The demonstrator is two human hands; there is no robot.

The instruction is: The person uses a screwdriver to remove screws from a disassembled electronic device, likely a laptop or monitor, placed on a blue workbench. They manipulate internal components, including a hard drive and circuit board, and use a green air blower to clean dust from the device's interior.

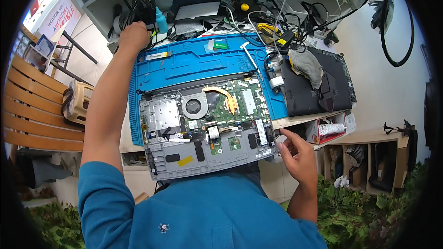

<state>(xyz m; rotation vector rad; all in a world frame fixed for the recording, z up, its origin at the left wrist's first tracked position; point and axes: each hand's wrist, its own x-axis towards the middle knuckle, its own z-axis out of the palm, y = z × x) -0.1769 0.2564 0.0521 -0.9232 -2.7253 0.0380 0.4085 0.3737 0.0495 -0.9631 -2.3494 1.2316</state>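
Teal sleeve (pixel 104 189) at left, and up goes the arm to the left hand (pixel 134 36), beside a light-blue plastic bottle (pixel 161 22); fingers hidden, grip can't be told. Looks like a fetching step, probably calling next for a careful return over the opened grey laptop base (pixel 203 127), lying between the hands, nearer the half-curled right hand (pixel 297 154); whether that pinches anything, can't tell.

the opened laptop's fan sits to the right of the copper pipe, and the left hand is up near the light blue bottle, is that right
Not quite: in the head view, the opened laptop's fan sits to the left of the copper pipe. The left hand is up near the light blue bottle, as you say.
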